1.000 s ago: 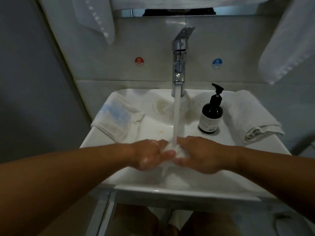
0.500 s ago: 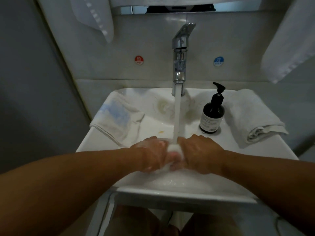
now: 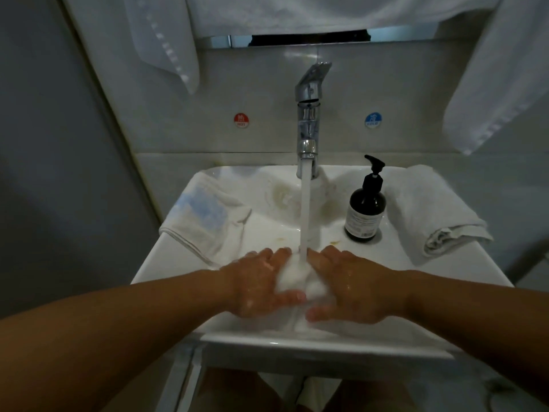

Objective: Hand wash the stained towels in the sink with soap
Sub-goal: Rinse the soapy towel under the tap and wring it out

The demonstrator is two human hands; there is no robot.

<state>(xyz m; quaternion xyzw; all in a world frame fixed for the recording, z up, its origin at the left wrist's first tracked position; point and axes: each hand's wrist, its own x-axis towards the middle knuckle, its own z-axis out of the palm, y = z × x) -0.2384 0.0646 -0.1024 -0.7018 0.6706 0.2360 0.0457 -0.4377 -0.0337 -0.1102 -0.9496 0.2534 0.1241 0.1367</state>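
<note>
White-tiled washroom: over the sink [image 3: 297,344], a person's left hand [image 3: 258,283] and right hand [image 3: 356,289] gripped a wet towel [image 3: 292,276] under the running tap [image 3: 309,114], fingers and thumbs curled round it. A stained towel [image 3: 205,215] lay on the left rim.

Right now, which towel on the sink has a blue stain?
The towel draped over the sink's left rim; the folded towel beside the soap bottle looks plain white.

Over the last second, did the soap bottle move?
No. The soap bottle keeps the same spot on the sink ledge, just right of the faucet base. Only the head camera shifted.
</note>
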